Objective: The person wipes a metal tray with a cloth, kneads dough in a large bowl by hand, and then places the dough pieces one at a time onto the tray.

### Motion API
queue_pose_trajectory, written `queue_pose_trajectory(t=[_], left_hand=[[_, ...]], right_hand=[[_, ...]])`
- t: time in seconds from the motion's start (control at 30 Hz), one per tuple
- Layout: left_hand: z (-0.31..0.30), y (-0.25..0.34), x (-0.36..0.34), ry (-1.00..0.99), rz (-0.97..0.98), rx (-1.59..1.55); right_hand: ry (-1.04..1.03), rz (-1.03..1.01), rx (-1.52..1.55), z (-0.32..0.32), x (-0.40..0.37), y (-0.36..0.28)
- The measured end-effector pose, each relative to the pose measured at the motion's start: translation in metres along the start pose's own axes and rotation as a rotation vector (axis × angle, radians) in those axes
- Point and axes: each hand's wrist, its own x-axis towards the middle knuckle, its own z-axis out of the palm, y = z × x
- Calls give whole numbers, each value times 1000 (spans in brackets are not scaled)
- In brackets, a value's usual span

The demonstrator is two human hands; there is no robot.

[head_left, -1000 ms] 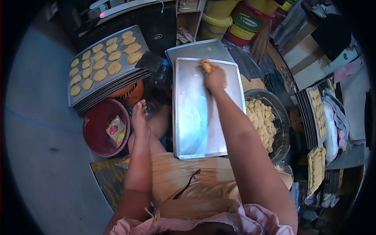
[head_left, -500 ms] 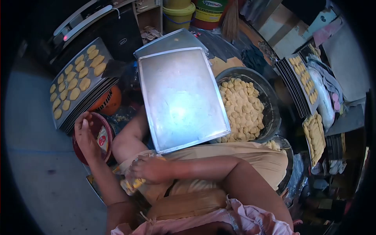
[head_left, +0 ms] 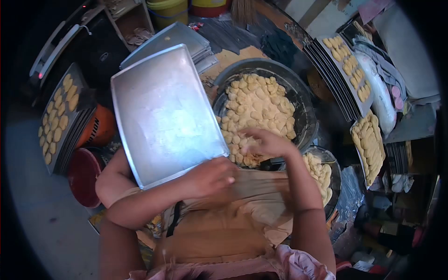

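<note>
An empty metal tray point(head_left: 163, 116) lies tilted across my lap. My left hand point(head_left: 212, 177) is at its lower right corner, fingers curled, and whatever it may hold is hidden. My right hand point(head_left: 266, 143) hovers over the near edge of the dough pieces point(head_left: 259, 105), its fingers apart and blurred. Those pieces fill a large dark basin point(head_left: 305, 95) in front of me, to the right of the tray.
Stacked trays with flattened dough point(head_left: 58, 114) stand at the left beside a maroon tub point(head_left: 85, 177). More stacked trays point(head_left: 345, 70) and a tray of dough point(head_left: 368, 149) are at the right. A smaller basin point(head_left: 336, 186) holds more dough. Buckets point(head_left: 168, 11) stand at the back.
The view has turned right. My left hand has moved from the maroon tub's side to the tray corner. My right hand has left the yellow packet near my lap and reached to the dough.
</note>
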Motion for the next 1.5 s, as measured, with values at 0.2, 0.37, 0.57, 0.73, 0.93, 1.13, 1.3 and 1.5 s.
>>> queue_pose_trajectory(t=[0.2, 0.37, 0.57, 0.73, 0.93, 1.13, 1.3, 1.5], left_hand=[[108, -79, 90, -330, -153, 159], [200, -246, 163, 415, -448, -6], [232, -345, 176, 1071, -991, -369], [220, -285, 193, 742, -1362, -429], [200, -306, 176, 816, -1244, -315], [239, -271, 213, 700, -1236, -287], [210, -283, 194, 679, -875, -312], [218, -284, 199, 742, -1002, -382]], right_hand=[[365, 635, -79, -55, 12, 309], [538, 992, 25, 17, 27, 439], [238, 1151, 32, 50, 61, 296], [479, 938, 127, -4, 18, 367], [369, 1371, 83, 62, 90, 313], [159, 887, 469, 24, 91, 265], [594, 1227, 416, 61, 70, 383], [129, 1167, 227, 88, 81, 310]])
